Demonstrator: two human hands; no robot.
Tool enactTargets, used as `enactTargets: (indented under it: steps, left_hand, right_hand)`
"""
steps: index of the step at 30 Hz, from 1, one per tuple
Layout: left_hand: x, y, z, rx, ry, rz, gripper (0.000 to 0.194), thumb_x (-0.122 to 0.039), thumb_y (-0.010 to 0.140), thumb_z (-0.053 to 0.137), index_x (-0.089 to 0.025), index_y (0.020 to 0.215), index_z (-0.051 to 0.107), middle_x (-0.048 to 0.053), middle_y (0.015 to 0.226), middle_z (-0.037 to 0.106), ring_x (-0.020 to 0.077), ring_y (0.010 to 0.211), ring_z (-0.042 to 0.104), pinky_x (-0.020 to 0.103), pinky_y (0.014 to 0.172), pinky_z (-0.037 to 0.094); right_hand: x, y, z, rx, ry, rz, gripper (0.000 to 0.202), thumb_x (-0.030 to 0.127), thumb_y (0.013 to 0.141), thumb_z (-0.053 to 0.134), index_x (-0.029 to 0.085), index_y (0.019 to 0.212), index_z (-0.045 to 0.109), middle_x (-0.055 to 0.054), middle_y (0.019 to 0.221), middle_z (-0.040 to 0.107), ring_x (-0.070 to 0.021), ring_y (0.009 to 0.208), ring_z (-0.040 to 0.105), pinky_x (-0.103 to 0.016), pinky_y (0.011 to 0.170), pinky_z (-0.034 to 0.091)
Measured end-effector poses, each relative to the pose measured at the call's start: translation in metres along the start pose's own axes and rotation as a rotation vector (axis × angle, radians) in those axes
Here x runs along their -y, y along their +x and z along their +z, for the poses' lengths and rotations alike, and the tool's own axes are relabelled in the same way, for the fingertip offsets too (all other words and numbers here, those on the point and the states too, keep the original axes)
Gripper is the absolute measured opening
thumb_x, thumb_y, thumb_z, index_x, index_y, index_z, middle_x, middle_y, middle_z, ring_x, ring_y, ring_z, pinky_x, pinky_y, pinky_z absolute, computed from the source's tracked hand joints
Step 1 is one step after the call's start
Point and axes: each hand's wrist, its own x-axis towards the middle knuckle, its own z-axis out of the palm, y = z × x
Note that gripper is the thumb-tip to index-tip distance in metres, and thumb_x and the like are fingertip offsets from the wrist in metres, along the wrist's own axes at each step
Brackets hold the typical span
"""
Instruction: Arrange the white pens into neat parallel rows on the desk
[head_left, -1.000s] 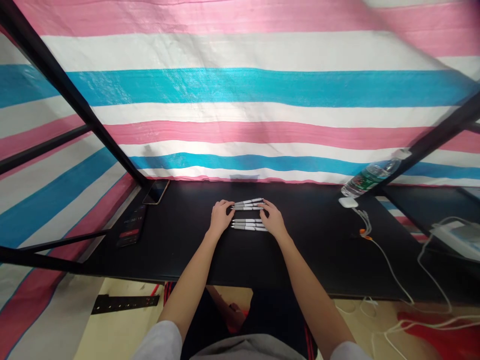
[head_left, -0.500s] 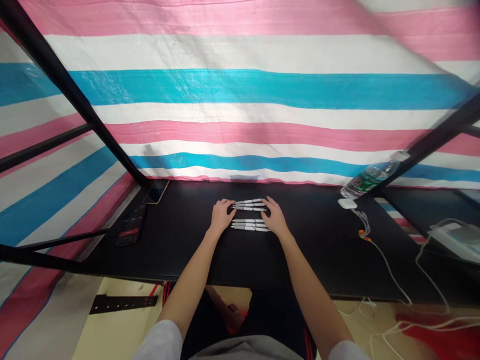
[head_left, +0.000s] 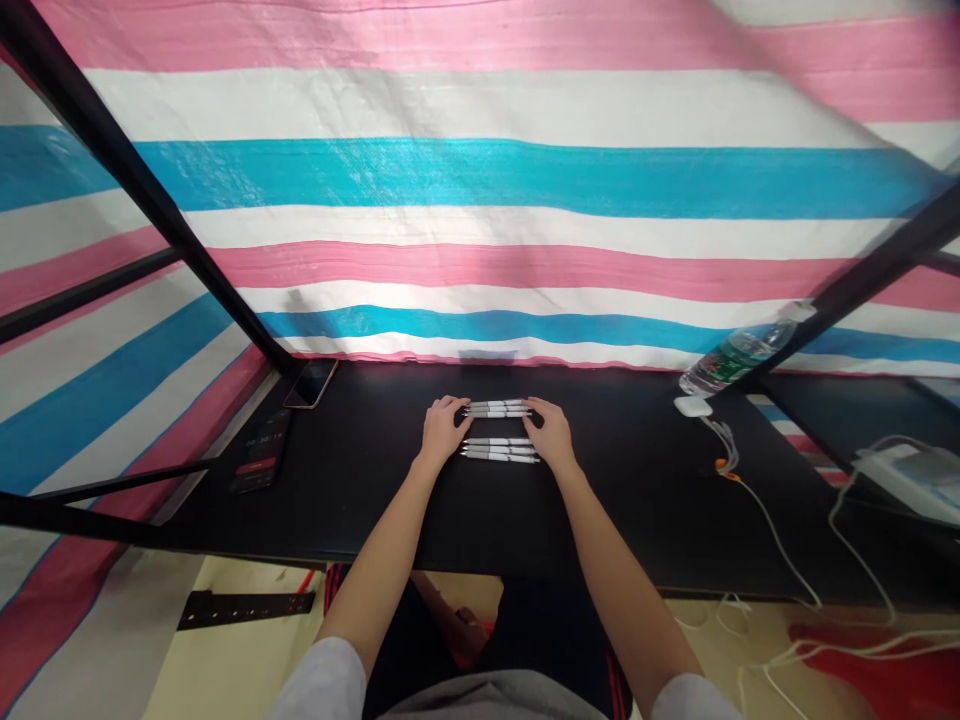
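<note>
Two groups of white-and-grey pens lie crosswise on the black table [head_left: 360,460]. The far group of pens [head_left: 496,409] is packed side by side between my hands. My left hand [head_left: 445,427] has its thumb and forefinger closed about the left ends of this group. Around the right ends, my right hand [head_left: 549,432] pinches the same pens with thumb and fingers. Slightly nearer to me, the other group of pens [head_left: 499,450] rests on the tabletop, its right ends close to my right palm. Exact fingertip contact is too small to make out.
Two phones, one dark with a timer [head_left: 261,452] and one behind it [head_left: 311,384], lie at the left. A water bottle [head_left: 739,360] leans at the back right, near a white charger [head_left: 693,407] with cables. Black frame bars and striped sheeting enclose the table.
The far pens, slightly fanned before, now lie straighter and closer together. My right fingers have drawn in around their ends. My left hand and the near pens have hardly moved.
</note>
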Motion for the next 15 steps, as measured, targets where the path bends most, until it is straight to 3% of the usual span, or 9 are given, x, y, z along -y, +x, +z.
enactTargets:
  steps: [5, 15]
  left_hand:
    - [-0.001, -0.006, -0.003, -0.032, -0.057, -0.015, 0.015, -0.020, 0.079, 0.065, -0.021, 0.094, 0.062, 0.005, 0.097, 0.060, 0.0224, 0.095, 0.056, 0.037, 0.084, 0.047]
    - [0.002, -0.007, 0.000, -0.020, -0.077, -0.002, 0.012, -0.017, 0.080, 0.065, -0.021, 0.091, 0.063, 0.006, 0.101, 0.062, 0.0229, 0.095, 0.056, 0.037, 0.084, 0.047]
  right_hand:
    - [0.007, -0.005, -0.003, -0.006, 0.002, 0.007, 0.030, 0.021, 0.079, 0.057, 0.021, 0.106, 0.071, -0.011, 0.120, 0.063, -0.0268, 0.112, 0.056, -0.045, 0.100, 0.044]
    - [0.013, -0.007, -0.004, 0.003, -0.028, 0.032, 0.015, 0.020, 0.077, 0.057, 0.020, 0.085, 0.069, -0.007, 0.084, 0.062, -0.0227, 0.081, 0.054, -0.039, 0.082, 0.046]
